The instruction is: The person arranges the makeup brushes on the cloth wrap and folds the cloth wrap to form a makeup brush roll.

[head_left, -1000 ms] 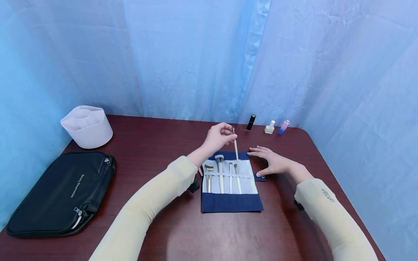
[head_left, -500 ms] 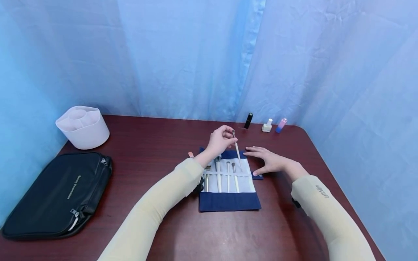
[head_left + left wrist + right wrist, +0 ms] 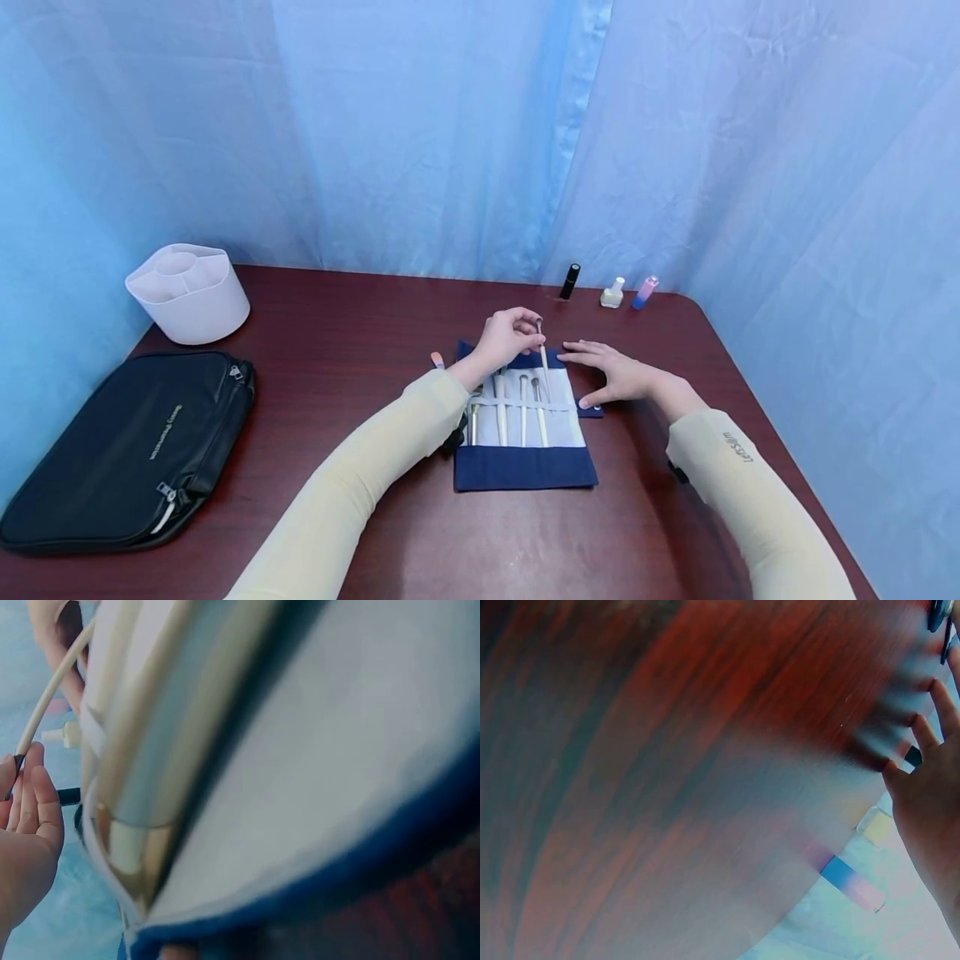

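In the head view my left hand (image 3: 501,342) pinches a thin makeup brush (image 3: 545,368) near its bristle end. The brush's pale handle points down, its lower end overlapping the elastic band of an unrolled brush roll (image 3: 525,469), navy with a white lining. Several other brushes lie under that band, among them a slim brush (image 3: 540,417); my left wrist partly hides those at the left. The left wrist view shows the held brush (image 3: 49,694) between thumb and fingers. My right hand (image 3: 618,372), fingers spread, is at the roll's right edge, by a small navy tab (image 3: 591,411).
A black zippered case (image 3: 120,450) lies at the left, with a white divided organizer (image 3: 198,304) behind it. Along the back edge stand a black tube (image 3: 570,283), a nail polish bottle (image 3: 612,295) and a pink-and-blue tube (image 3: 644,293). Pale blue curtains (image 3: 420,150) surround the table.
My left hand has come down toward the roll, bringing the brush handle's lower end from above the elastic band to the band. The right hand stays at the roll's right edge.
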`<state>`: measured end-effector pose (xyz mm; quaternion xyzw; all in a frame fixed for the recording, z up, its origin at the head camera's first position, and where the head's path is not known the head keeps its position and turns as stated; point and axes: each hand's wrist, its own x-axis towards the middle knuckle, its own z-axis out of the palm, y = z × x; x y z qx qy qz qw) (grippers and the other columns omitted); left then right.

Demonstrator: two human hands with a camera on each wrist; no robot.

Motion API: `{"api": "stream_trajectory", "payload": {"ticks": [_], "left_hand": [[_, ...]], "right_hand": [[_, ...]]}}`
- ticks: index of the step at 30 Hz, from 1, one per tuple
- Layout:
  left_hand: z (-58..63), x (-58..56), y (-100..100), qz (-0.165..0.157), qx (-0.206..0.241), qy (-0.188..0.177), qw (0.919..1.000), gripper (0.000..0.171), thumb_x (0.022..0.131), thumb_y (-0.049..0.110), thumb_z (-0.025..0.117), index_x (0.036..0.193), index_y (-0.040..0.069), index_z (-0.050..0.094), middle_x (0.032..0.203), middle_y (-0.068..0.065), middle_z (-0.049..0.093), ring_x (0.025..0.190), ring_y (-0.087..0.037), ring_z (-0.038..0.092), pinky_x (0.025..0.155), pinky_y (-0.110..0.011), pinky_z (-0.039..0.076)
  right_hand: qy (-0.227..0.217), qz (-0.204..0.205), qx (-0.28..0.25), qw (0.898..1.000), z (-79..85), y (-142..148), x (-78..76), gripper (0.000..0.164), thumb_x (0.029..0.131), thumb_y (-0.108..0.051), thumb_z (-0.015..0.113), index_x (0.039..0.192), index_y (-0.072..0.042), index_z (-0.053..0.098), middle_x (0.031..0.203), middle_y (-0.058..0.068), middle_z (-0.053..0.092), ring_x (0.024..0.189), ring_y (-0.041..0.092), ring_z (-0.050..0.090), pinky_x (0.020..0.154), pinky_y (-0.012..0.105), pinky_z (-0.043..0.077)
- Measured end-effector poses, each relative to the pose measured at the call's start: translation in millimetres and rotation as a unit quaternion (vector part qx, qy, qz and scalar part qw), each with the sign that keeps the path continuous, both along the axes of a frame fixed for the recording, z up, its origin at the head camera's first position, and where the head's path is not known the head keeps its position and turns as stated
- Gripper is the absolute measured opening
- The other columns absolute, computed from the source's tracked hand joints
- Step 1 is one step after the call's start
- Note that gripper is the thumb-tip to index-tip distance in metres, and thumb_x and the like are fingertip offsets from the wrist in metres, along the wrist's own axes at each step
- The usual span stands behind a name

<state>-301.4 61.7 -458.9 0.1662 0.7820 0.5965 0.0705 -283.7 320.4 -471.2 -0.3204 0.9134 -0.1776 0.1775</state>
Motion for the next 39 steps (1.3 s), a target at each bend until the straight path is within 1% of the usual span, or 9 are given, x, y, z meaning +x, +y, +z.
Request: {"api": "stream_trajectory", "payload": {"ticks": [4, 7, 13, 17, 23, 32, 35, 37, 39], "left_hand": [[-3.1, -0.3, -0.6, -0.025, -0.037, -0.006, 0.999, 0.03, 0.086, 0.017, 0.07, 0.114, 0.007, 0.064, 0.085, -0.003, 0.071, 0.076, -0.018, 0.069, 0.066, -0.026, 0.054], [-4.9, -0.5, -1.9, -0.049, -0.067, -0.003, 0.9965, 0.032, 0.085, 0.017, 0.071, 0.114, 0.004, 0.065, 0.086, -0.003, 0.071, 0.077, -0.013, 0.067, 0.07, -0.024, 0.052], [-9.9, -0.4, -3.3, -0.118, -0.13, 0.011, 0.9844, 0.027, 0.085, 0.018, 0.071, 0.108, 0.005, 0.068, 0.086, 0.0, 0.071, 0.076, -0.006, 0.064, 0.074, -0.021, 0.049], [-9.5, 0.6, -3.6, -0.151, -0.148, 0.004, 0.9775, 0.022, 0.084, 0.02, 0.072, 0.103, 0.008, 0.069, 0.084, 0.002, 0.071, 0.077, -0.005, 0.063, 0.075, -0.019, 0.049], [-2.8, 4.1, -5.9, -0.205, -0.173, 0.012, 0.9631, 0.017, 0.084, 0.02, 0.073, 0.098, 0.01, 0.071, 0.085, 0.001, 0.07, 0.076, -0.005, 0.062, 0.07, -0.018, 0.047], [-2.1, 7.1, -3.8, -0.259, -0.229, 0.057, 0.9368, 0.012, 0.085, 0.02, 0.072, 0.095, 0.014, 0.074, 0.087, 0.005, 0.07, 0.077, -0.002, 0.061, 0.069, -0.017, 0.048], [-0.9, 7.1, -5.3, -0.26, -0.23, 0.062, 0.9356, 0.015, 0.085, 0.021, 0.071, 0.097, 0.014, 0.074, 0.089, 0.005, 0.071, 0.078, -0.002, 0.062, 0.07, -0.017, 0.048], [0.5, 6.8, -7.9, -0.255, -0.224, 0.062, 0.9386, 0.017, 0.086, 0.021, 0.07, 0.101, 0.013, 0.074, 0.091, 0.005, 0.071, 0.08, -0.002, 0.062, 0.071, -0.017, 0.049], [2.5, 6.2, -11.6, -0.244, -0.213, 0.059, 0.9443, 0.02, 0.086, 0.021, 0.07, 0.104, 0.012, 0.073, 0.094, 0.004, 0.071, 0.083, -0.003, 0.063, 0.073, -0.018, 0.049]], "right_hand": [[-0.002, -0.003, -0.001, 1.0, -0.5, -0.1, 0.6, 0.086, 0.075, -0.056, 0.071, 0.147, -0.025, 0.036, 0.156, 0.007, 0.021, 0.143, 0.033, 0.013, 0.108, 0.065, 0.015], [-0.001, -0.004, -0.001, 1.0, -1.1, 0.6, 0.5, 0.086, 0.075, -0.056, 0.071, 0.147, -0.025, 0.035, 0.156, 0.007, 0.021, 0.143, 0.034, 0.012, 0.108, 0.065, 0.014], [0.0, -0.006, -0.003, 1.0, -1.1, 1.8, 0.3, 0.086, 0.076, -0.055, 0.071, 0.147, -0.025, 0.035, 0.156, 0.007, 0.021, 0.143, 0.034, 0.011, 0.108, 0.065, 0.013], [0.0, -0.002, -0.003, 1.0, -1.1, 0.9, 0.3, 0.086, 0.076, -0.055, 0.071, 0.147, -0.024, 0.034, 0.156, 0.007, 0.02, 0.143, 0.034, 0.011, 0.108, 0.064, 0.014], [0.0, 0.001, -0.005, 1.0, -0.8, -0.2, -0.1, 0.085, 0.076, -0.054, 0.071, 0.147, -0.023, 0.035, 0.156, 0.007, 0.02, 0.143, 0.034, 0.011, 0.108, 0.064, 0.014], [0.006, 0.009, -0.013, 1.0, -0.8, -1.2, -0.2, 0.084, 0.077, -0.051, 0.072, 0.147, -0.02, 0.036, 0.156, 0.01, 0.021, 0.142, 0.037, 0.012, 0.107, 0.066, 0.014], [0.006, 0.011, -0.015, 1.0, -0.7, -2.0, -1.3, 0.084, 0.077, -0.051, 0.072, 0.146, -0.02, 0.036, 0.156, 0.01, 0.022, 0.142, 0.037, 0.012, 0.106, 0.066, 0.014], [0.004, 0.009, -0.014, 1.0, -0.9, -2.7, -2.0, 0.084, 0.077, -0.052, 0.072, 0.147, -0.022, 0.036, 0.156, 0.009, 0.021, 0.143, 0.035, 0.012, 0.107, 0.065, 0.014], [0.003, 0.007, -0.012, 1.0, -1.5, -3.1, -2.7, 0.084, 0.077, -0.054, 0.071, 0.147, -0.023, 0.036, 0.156, 0.008, 0.021, 0.143, 0.035, 0.012, 0.107, 0.065, 0.013]]}}
